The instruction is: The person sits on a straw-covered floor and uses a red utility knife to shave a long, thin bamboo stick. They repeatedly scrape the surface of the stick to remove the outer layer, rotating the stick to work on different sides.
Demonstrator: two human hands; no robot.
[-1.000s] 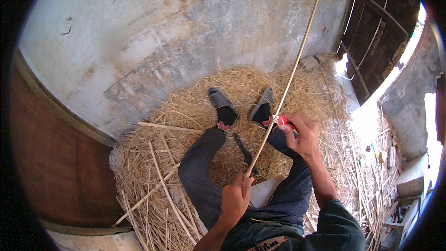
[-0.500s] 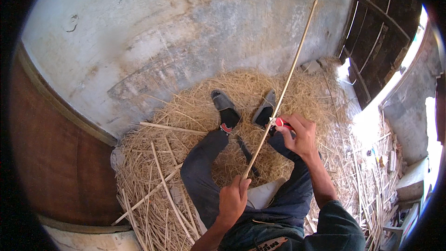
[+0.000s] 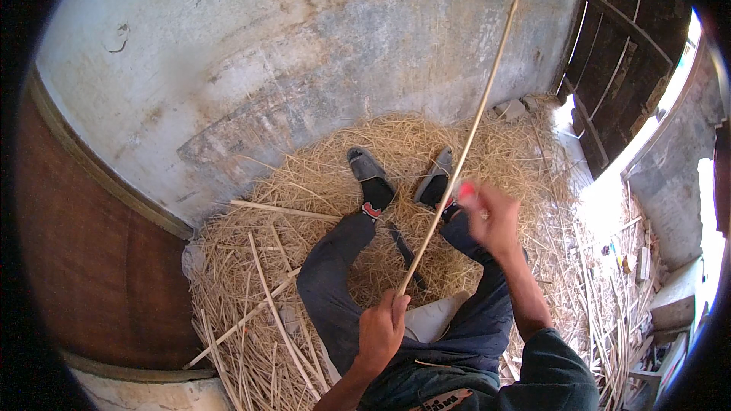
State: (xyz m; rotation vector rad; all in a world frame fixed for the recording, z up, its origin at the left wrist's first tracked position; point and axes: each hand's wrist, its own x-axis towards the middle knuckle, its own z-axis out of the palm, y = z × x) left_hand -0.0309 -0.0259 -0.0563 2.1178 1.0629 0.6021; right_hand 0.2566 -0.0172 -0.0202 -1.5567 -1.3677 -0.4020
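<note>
A long, thin bamboo stick (image 3: 478, 125) slants from my lap up toward the wall. My left hand (image 3: 381, 329) is closed around its lower end, thumb on top. Just right of the stick's middle, my right hand (image 3: 496, 217) is curled around a small red-handled tool (image 3: 467, 191). Motion blurs that hand and tool, and the tool's working end cannot be made out. A small gap shows between the tool and the stick. My legs are spread either side, with grey shoes (image 3: 368, 163) on the feet.
Straw-like shavings (image 3: 320, 175) cover the floor around me. Several loose sticks (image 3: 266, 301) lie at the left. A dark, flat, long object (image 3: 401, 245) rests between my legs. A stained wall (image 3: 304, 68) stands ahead, a dark plank door (image 3: 620, 53) at the far right.
My right hand and the red tool have shifted slightly right and up, off the stick they were against. My left hand and the stick have hardly moved.
</note>
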